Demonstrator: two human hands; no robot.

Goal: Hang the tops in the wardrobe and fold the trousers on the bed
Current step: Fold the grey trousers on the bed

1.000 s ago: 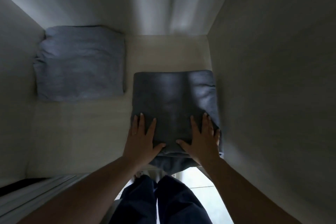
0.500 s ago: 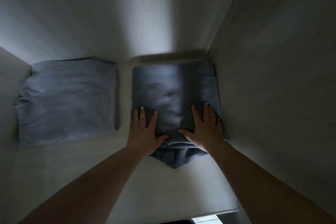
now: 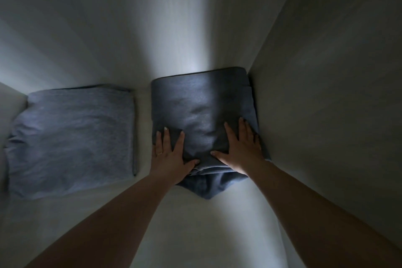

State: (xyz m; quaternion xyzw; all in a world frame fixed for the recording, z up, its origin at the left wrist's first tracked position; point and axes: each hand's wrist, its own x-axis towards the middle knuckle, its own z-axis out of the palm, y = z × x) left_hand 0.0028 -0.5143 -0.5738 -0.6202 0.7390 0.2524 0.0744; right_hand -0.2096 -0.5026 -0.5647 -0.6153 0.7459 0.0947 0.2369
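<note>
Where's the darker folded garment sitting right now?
Head view: the darker folded garment lies on the shelf against the right wall, under both hands, right of the lighter folded garment.

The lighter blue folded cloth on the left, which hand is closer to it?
Left. The left hand presses the darker folded cloth beside the lighter blue folded cloth; the right hand presses farther away.

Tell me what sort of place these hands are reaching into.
Most likely a wardrobe shelf or cupboard compartment: pale panels close it in at the back and at the right side wall, and two folded garments lie side by side on its floor, the lighter one on the left, the darker one under both flat hands.
</note>
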